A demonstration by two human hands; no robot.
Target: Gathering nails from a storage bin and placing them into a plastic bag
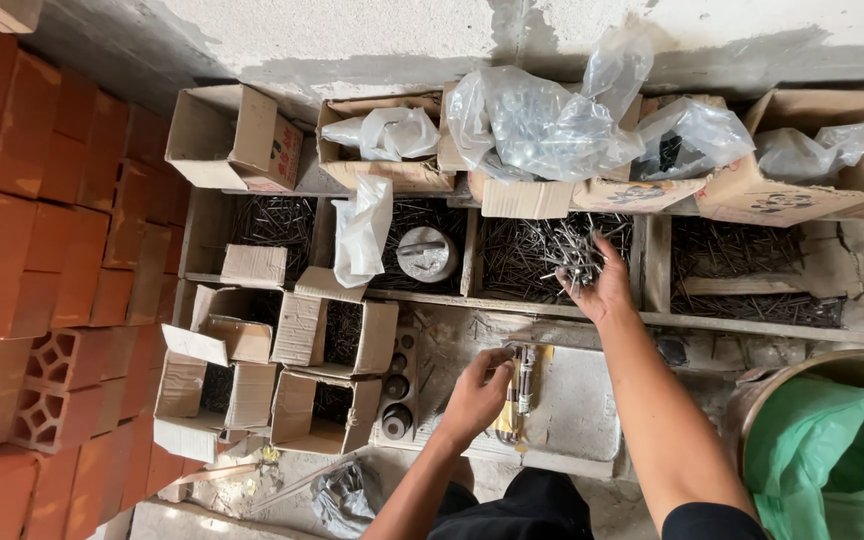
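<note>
The right hand reaches into a wooden tray compartment and its grip is clenched on a bristling handful of nails, thin dark steel shafts sticking out in all directions above the loose nails that fill the compartment. The left hand rests lower, on a pale flat slab, fingers curled around a small tool with a yellow handle; how tightly it grips cannot be told. Beside the nail compartment, another holds a round grey metal weight lying on more nails. Open cardboard boxes with crumpled clear plastic bags line the rough plaster wall above. Stacked orange hollow bricks fill the left side. A green plastic bag lines a round bin at the lower right.
</note>
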